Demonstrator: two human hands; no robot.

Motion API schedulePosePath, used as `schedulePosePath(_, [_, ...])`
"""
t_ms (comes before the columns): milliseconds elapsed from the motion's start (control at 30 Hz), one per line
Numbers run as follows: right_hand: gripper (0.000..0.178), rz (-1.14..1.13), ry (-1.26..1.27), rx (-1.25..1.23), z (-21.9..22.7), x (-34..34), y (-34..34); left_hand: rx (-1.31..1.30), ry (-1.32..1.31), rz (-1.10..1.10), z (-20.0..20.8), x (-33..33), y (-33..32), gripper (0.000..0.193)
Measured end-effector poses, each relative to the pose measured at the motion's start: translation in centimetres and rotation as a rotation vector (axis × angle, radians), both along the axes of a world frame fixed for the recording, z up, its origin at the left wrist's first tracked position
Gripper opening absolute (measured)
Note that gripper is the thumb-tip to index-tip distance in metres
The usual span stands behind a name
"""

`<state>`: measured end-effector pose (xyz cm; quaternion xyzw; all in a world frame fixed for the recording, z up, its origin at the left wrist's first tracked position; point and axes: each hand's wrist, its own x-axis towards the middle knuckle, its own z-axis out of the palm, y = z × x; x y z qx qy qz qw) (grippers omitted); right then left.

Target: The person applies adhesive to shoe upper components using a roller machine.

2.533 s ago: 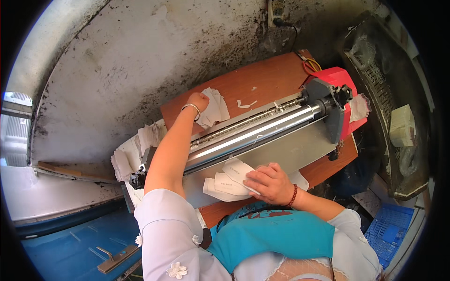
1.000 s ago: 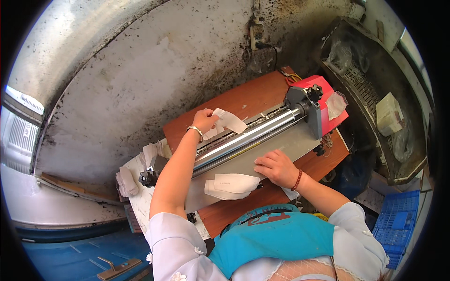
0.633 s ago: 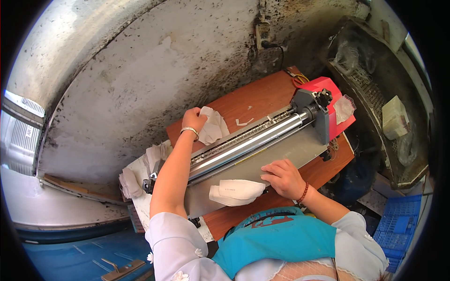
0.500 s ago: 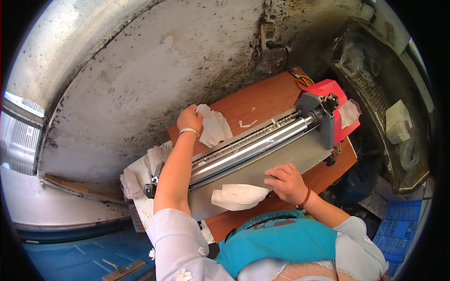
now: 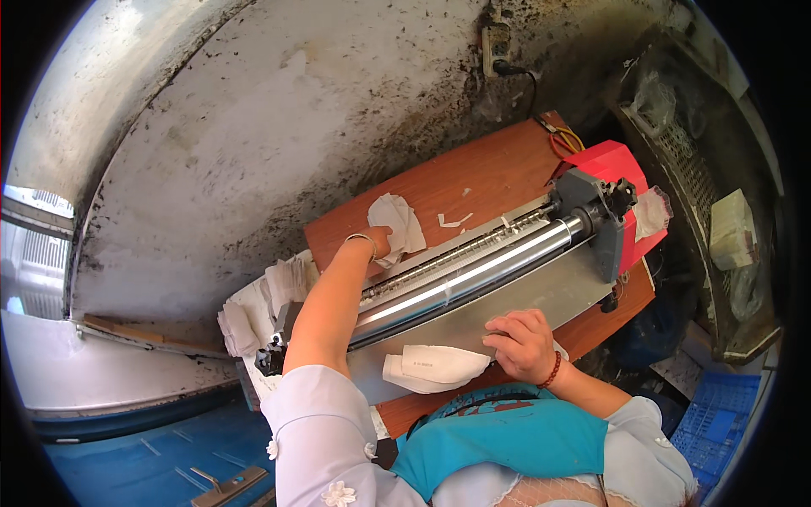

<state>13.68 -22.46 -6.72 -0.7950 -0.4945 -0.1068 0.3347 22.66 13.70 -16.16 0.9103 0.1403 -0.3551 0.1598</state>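
Note:
My left hand (image 5: 382, 242) reaches past the machine's roller to a loose pile of white fabric pieces (image 5: 399, 221) on the brown board. Its fingers look closed at the pile's lower left edge, partly hidden. Close to me, my right hand (image 5: 524, 345) is held over the front of the metal plate, fingers curled together; whatever they hold, if anything, does not show. Beside its fingertips lie stacked white curved pieces (image 5: 435, 368) with small print. Between my hands runs the machine's long shiny roller (image 5: 460, 286), with a red and grey end housing (image 5: 612, 182) at the right.
White scraps (image 5: 454, 221) lie on the brown board (image 5: 481, 173). More folded white pieces (image 5: 287, 283) are stacked left of the machine. A stained wall with a socket (image 5: 497, 49) rises behind. A blue crate (image 5: 718, 418) stands at the lower right.
My left hand has moved right and nearer to me, along the fabric pile, whose pieces have shifted. My right hand stays by the curved pieces. The whole view has shifted slightly.

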Motion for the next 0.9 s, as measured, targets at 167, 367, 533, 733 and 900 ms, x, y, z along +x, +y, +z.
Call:
schedulePosePath(167, [0.031, 0.037, 0.032, 0.037, -0.4, -0.1, -0.2, 0.080, 0.087, 0.016, -0.4, 0.5, 0.3, 0.032])
schedulePosePath(367, [0.032, 0.289, 0.080, -0.016, 1.2, -2.3, 1.9, 0.161, -0.229, 0.100, 1.8, -0.1, -0.5, 0.029])
schedulePosePath(533, [0.024, 0.292, -0.066, -0.057, 0.0, -2.3, 2.4, 0.016, -0.283, 0.089, 5.3, -0.8, -1.8, 0.034])
schedulePosePath(733, [0.023, 0.307, -0.180, -0.033, -0.3, -1.9, 2.0, -0.229, -0.512, 0.028, 7.4, -2.9, -4.2, 0.035])
schedulePosePath(900, [0.024, 0.263, -0.231, -0.062, 0.6, -1.3, 1.4, -0.421, -0.511, 0.056, 9.2, -5.2, -5.8, 0.032])
